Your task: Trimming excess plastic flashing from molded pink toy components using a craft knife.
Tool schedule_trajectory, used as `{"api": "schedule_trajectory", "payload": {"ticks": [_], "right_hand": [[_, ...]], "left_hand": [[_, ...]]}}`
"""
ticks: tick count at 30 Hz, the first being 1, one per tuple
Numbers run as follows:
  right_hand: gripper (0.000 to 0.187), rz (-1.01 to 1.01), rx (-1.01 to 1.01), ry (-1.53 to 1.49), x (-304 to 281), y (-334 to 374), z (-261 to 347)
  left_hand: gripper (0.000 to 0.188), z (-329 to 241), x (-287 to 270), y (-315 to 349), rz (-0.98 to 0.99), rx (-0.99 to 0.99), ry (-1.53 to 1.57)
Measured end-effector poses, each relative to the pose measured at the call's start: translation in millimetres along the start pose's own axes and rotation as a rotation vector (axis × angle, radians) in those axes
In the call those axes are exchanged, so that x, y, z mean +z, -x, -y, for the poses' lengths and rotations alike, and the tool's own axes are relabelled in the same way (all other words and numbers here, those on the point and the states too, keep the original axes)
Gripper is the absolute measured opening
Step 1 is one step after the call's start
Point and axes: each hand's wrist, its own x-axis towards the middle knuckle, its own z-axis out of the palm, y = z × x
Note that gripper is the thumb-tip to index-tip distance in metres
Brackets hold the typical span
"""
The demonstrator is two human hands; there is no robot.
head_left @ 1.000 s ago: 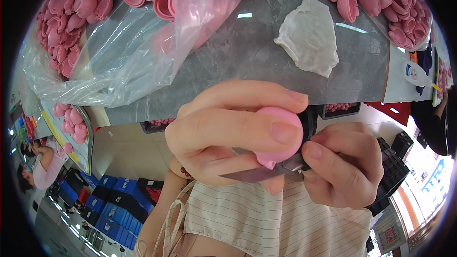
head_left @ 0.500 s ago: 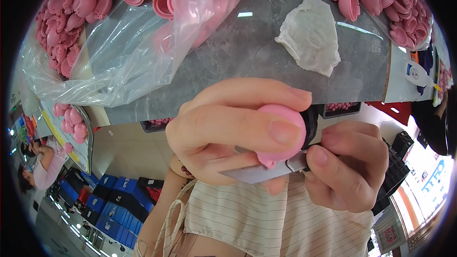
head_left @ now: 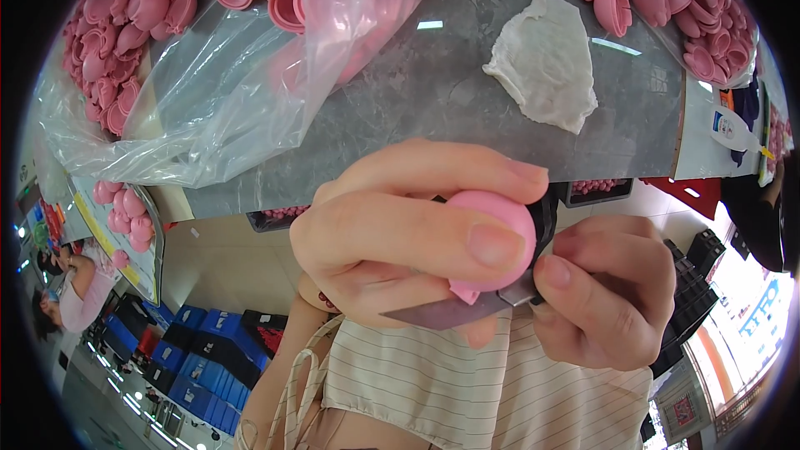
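Observation:
My left hand (head_left: 383,233) is wrapped round a small rounded pink plastic part (head_left: 518,229), thumb and fingers gripping its sides. A small tab juts from the part's lower edge. My right hand (head_left: 612,292) pinches a utility knife close to its blade (head_left: 446,314). The blade points left and lies just under the part, by the tab; whether its edge touches the plastic I cannot tell. Most of the knife's handle is hidden behind my right fingers.
Beyond my hands is a grey tabletop (head_left: 400,100) with a crumpled white cloth (head_left: 546,58). A clear plastic bag (head_left: 242,117) and heaped pink parts (head_left: 104,42) lie left, more pink parts (head_left: 650,4) far right. Blue bins (head_left: 204,358) and another person (head_left: 75,292) are farther left.
The pink part has turned and dropped slightly in my left hand. The blade has tilted, looks darker, and sits close beneath the tab. Both hands keep their grips.

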Motion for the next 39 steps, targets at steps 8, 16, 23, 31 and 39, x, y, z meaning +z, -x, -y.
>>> {"api": "schedule_trajectory", "payload": {"ticks": [8,16,23,31,39], "right_hand": [[0.028,-0.023,-0.01,-0.006,0.1,0.1,0.1],[0.026,-0.04,-0.049,0.015,-0.4,0.1,-0.6],[0.029,-0.119,-0.077,0.045,4.1,1.5,-2.4],[0.033,-0.037,-0.023,0.006,-0.8,-0.5,-0.9],[0.034,-0.018,0.026,-0.021,-0.2,-0.6,0.6]], "left_hand": [[0.059,1.8,2.5,-1.8,-0.02,0.019,-0.007],[0.06,-1.2,2.3,-2.0,-0.012,0.013,-0.107],[0.06,-2.6,3.4,-2.4,-0.025,-0.001,-0.138],[0.061,-1.2,5.7,-3.7,-0.057,0.023,-0.151],[0.063,-0.1,5.5,-1.6,-0.054,0.003,-0.048]]}}
